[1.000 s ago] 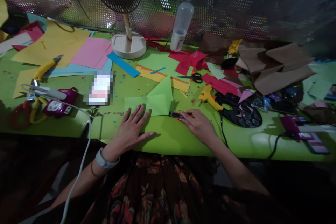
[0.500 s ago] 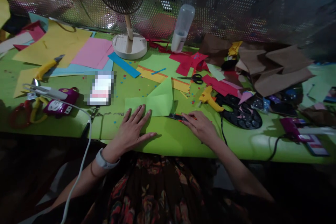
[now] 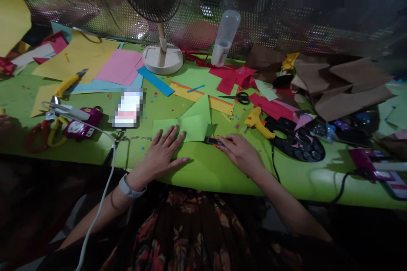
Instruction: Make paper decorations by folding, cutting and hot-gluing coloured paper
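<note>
My left hand [image 3: 163, 152] lies flat with fingers spread, its fingertips on the lower edge of a folded light green paper [image 3: 193, 127]. One corner of this paper stands up toward the back. My right hand [image 3: 240, 152] is closed, its fingers gripping a slim black-and-orange tool [image 3: 213, 140], perhaps a box cutter. The tool lies low over the table, its left end close to the paper's right edge; my fingers cover its other end. Right of the paper is a yellow glue gun [image 3: 257, 123], and behind it a pair of black scissors [image 3: 238, 98].
Across the green table [image 3: 197, 173] lie a phone [image 3: 129, 108], pliers [image 3: 70, 83], a black palette [image 3: 295, 139], and brown paper [image 3: 352, 84]. A fan [image 3: 162, 57] and a bottle [image 3: 224, 42] stand behind. A cable [image 3: 101, 203] crosses my left forearm. Another person's hand [image 3: 4, 123] shows at the left edge.
The view has shifted slightly, so the table's things sit a little farther right. Another person's hand has come in at the left edge. Both my hands stay in nearly the same place.
</note>
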The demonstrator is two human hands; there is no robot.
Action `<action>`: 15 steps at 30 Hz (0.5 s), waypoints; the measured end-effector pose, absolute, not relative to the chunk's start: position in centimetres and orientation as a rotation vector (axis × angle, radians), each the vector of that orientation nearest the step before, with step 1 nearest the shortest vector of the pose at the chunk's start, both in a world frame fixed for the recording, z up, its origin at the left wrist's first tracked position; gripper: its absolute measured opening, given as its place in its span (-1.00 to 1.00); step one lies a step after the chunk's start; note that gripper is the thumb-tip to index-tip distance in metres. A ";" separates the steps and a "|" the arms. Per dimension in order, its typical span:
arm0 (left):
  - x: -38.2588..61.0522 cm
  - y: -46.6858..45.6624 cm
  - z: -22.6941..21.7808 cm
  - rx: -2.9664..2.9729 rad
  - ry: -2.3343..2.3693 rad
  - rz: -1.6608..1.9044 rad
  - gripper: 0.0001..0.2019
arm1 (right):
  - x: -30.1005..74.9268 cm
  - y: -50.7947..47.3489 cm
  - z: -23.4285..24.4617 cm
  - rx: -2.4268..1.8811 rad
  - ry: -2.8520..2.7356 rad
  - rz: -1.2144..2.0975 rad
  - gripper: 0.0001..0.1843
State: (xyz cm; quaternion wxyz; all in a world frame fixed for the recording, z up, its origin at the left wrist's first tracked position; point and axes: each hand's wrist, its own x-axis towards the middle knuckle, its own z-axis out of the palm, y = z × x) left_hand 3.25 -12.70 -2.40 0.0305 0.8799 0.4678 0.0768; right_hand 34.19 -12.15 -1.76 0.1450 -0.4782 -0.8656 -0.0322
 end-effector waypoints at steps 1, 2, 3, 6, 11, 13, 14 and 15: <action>3.3 -12.7 -2.4 2.706 1.439 0.243 -0.16 | 34.0 -12.0 -1.7 -1.373 -2.497 -0.086 -0.59; 3.3 -12.7 -2.3 2.697 1.438 0.251 -0.15 | 33.8 -11.9 -1.7 -1.368 -2.500 -0.079 -0.59; 3.2 -12.7 -2.3 2.688 1.437 0.260 -0.15 | 33.7 -11.9 -1.8 -1.364 -2.505 -0.071 -0.59; 3.3 -12.7 -2.1 2.666 1.443 0.269 -0.16 | 33.9 -11.8 -1.9 -1.342 -2.523 -0.031 -0.61; 3.3 -12.7 -2.0 2.669 1.454 0.238 -0.17 | 34.3 -11.9 -1.9 -1.324 -2.530 0.023 -0.62; 3.3 -12.7 -2.1 2.682 1.453 0.230 -0.16 | 33.9 -11.8 -1.8 -1.329 -2.530 0.025 -0.61; 3.3 -12.7 -2.2 2.688 1.455 0.230 -0.16 | 33.7 -11.7 -1.8 -1.323 -2.533 0.029 -0.61; 3.3 -12.7 -2.3 2.693 1.459 0.234 -0.15 | 33.4 -11.6 -1.7 -1.313 -2.537 0.034 -0.60</action>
